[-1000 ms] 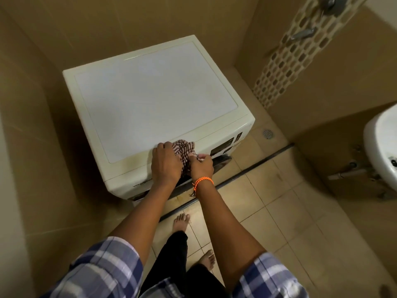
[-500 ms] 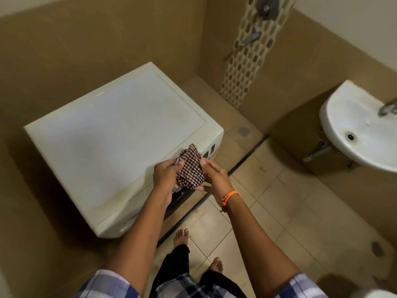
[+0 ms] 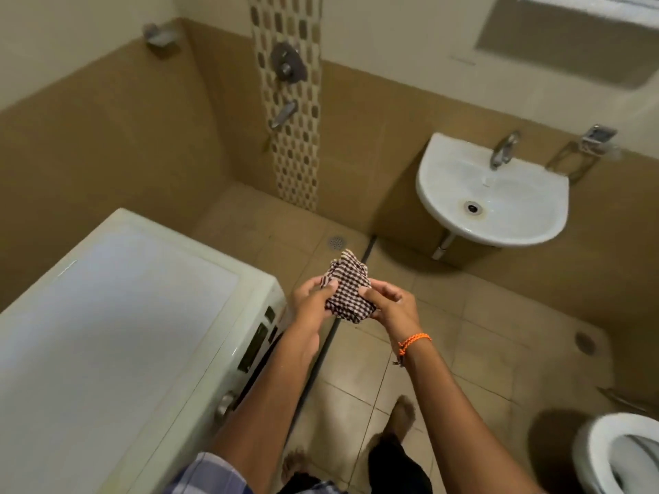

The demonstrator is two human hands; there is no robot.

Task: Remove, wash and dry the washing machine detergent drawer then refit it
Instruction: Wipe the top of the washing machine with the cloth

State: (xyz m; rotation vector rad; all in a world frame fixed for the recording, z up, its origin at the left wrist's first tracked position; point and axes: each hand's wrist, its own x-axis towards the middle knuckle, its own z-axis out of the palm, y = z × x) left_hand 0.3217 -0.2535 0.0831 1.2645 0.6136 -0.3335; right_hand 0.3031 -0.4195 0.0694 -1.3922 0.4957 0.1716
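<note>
A bunched brown-and-white checked cloth (image 3: 347, 288) is held in front of me over the tiled floor. My left hand (image 3: 309, 302) grips its left side and my right hand (image 3: 394, 305), with an orange cord at the wrist, grips its right side. The white washing machine (image 3: 117, 315) stands at the lower left, its control panel (image 3: 262, 338) just left of my left forearm. The detergent drawer cannot be made out; my left arm covers part of the machine's front.
A white wall basin (image 3: 494, 194) with a tap (image 3: 501, 149) hangs at the right. A shower mixer (image 3: 287, 62) and spout are on the far wall. A toilet bowl (image 3: 620, 454) sits at the lower right. A floor drain (image 3: 336, 241) lies beyond the cloth.
Both hands have lifted the cloth off the machine's front edge and carried it to the right, away from the machine. The view has swung right, bringing in the basin and toilet.
</note>
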